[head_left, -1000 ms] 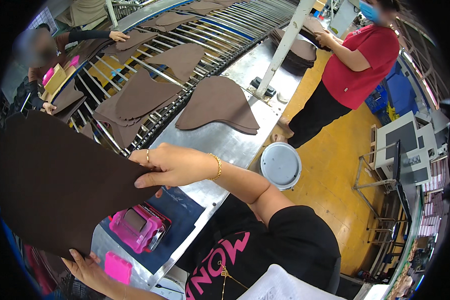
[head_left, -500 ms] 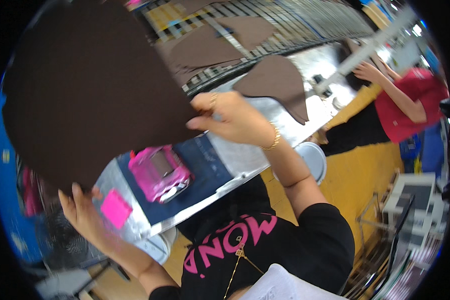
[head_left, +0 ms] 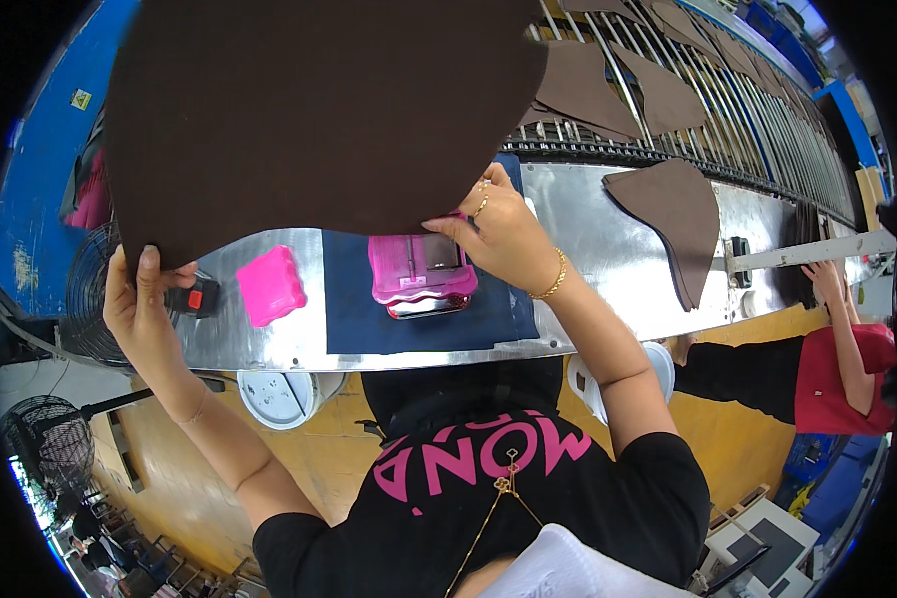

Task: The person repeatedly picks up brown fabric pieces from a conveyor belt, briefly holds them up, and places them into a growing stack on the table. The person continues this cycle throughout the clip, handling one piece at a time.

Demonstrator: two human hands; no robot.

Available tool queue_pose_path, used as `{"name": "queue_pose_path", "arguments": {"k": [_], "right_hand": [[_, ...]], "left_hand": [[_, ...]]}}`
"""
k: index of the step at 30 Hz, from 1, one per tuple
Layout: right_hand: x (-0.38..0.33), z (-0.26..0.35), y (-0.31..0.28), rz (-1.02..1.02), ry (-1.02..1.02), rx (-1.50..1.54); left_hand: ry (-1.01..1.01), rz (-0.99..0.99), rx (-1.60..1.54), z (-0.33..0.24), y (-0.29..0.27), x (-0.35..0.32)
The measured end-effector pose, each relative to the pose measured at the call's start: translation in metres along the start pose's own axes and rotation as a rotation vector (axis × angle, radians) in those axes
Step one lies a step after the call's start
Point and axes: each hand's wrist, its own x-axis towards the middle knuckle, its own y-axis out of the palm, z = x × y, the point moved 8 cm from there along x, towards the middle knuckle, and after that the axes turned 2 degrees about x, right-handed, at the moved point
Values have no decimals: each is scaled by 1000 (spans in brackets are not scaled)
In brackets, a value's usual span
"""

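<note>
A large dark brown cut panel (head_left: 319, 120) is held up before me, its lower edge curved. My left hand (head_left: 149, 314) pinches the lower left corner between thumb and fingers. With thumb and fingers closed, my right hand (head_left: 508, 234) grips the lower right edge. Below the panel, a pink plastic case (head_left: 404, 267) lies on a dark blue mat (head_left: 429, 334), partly covered by my right hand. A flat pink wavy-edged block (head_left: 272, 286) rests to its left. Near my left hand stands a small black and red object (head_left: 195, 297).
A metal table (head_left: 578, 259) carries stacked brown panels (head_left: 676, 219) to the right. Behind it, a slatted conveyor (head_left: 743, 115) bears more brown pieces. A co-worker in red (head_left: 839, 384) reaches to the table's far right. Lidded buckets (head_left: 277, 399) and a fan (head_left: 45, 444) stand below.
My view has swung level and turned, so the table runs straighter across. The panel is still in both hands, its lower edge now more level and higher above the pink case.
</note>
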Motion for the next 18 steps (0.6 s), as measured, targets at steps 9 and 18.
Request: {"name": "queue_pose_path", "arguments": {"k": [9,18], "right_hand": [[-24,-6,-21,9,-95,-206],[-129,-62,-61,105,285,-333]], "left_hand": [[-185,213,242,42,19,-25],[40,590,177,60,138,-40]]}}
